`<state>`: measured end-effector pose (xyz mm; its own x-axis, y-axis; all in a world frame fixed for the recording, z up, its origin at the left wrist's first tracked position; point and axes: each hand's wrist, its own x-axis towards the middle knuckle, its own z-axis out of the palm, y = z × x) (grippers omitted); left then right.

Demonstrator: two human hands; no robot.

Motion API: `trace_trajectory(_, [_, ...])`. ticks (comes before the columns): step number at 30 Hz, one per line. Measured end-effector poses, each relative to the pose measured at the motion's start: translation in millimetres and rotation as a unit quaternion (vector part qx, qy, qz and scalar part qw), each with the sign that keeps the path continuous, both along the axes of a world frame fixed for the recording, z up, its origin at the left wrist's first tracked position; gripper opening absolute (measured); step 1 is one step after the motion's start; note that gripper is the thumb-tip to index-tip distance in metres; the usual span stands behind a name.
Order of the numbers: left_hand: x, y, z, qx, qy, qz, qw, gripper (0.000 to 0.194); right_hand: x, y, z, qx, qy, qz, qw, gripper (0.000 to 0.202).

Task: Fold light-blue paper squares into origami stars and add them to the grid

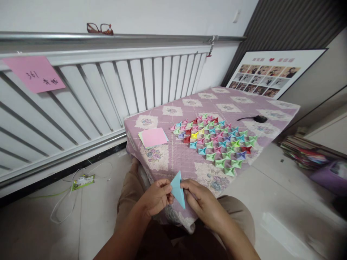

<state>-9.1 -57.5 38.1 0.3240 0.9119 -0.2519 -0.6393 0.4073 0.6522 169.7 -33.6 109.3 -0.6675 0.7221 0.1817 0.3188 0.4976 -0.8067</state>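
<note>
"How are you holding the light-blue folded paper (177,193), at bottom centre?"

"Your left hand (159,198) pinches its left corner, thumb against curled fingers; your right hand (200,202) is closed on the right edge, likely to steady it."

"Why are your origami pieces (215,138) in rows, right of centre?"

"Perhaps to spare their points. The paper stack (155,137) lies left of centre, probably for easy reach."

Between your left hand (158,198) and right hand (201,198) is a sheet (178,191), at the near end of the table (181,160). On it, a paper stack (154,137) lies left of the folded papers (214,139); a radiator (138,83) stands behind.
</note>
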Motion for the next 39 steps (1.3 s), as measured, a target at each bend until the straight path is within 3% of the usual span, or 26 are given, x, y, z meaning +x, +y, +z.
trace_trajectory(5, [2.5, -2.7, -5.8, -0.020, -0.048, -0.046, 0.998, 0.037, 3.5, 4.3, 8.2, 0.029, -0.040, 0.044, 0.998, 0.024])
trace_trajectory(10, [8.3, -6.7, -1.6, 0.007, -0.006, -0.051, 0.999, 0.036, 5.5, 5.5, 8.0, 0.061, -0.045, 0.032, 0.997, 0.009])
trace_trajectory(14, [7.4, -6.3, 10.6, 0.063, 0.137, -0.025, 0.988, 0.028, 8.7, 6.2, 7.9, 0.064, -0.037, 0.027, 0.997, 0.007])
trace_trajectory(17, [-0.7, -2.5, 22.3, 0.125, 0.281, 0.036, 0.951, 0.023, 10.9, 6.3, 8.4, 0.051, -0.043, 0.026, 0.997, 0.005])
trace_trajectory(20, [-10.6, 1.7, 37.3, 0.221, 0.333, 0.048, 0.915, 0.027, 12.1, 6.3, 9.6, 0.024, -0.051, 0.033, 0.998, 0.006])
trace_trajectory(24, [-14.9, 5.3, 60.8, 0.325, 0.356, -0.027, 0.876, 0.024, 13.1, 6.1, 12.0, -0.014, -0.044, 0.045, 0.998, 0.005])
trace_trajectory(28, [-11.7, 8.9, 76.1, 0.337, 0.355, -0.091, 0.867, 0.021, 14.7, 4.1, 14.6, -0.079, -0.025, 0.041, 0.996, 0.010])
trace_trajectory(34, [-10.4, 14.0, 83.7, 0.352, 0.359, -0.117, 0.856, 0.012, 16.0, 1.6, 14.8, -0.193, 0.010, 0.039, 0.980, 0.016])
trace_trajectory(39, [-13.0, 15.7, 83.5, 0.309, 0.351, -0.180, 0.865, 0.015, 19.9, 3.8, 9.5, -0.254, 0.038, 0.053, 0.965, 0.026])
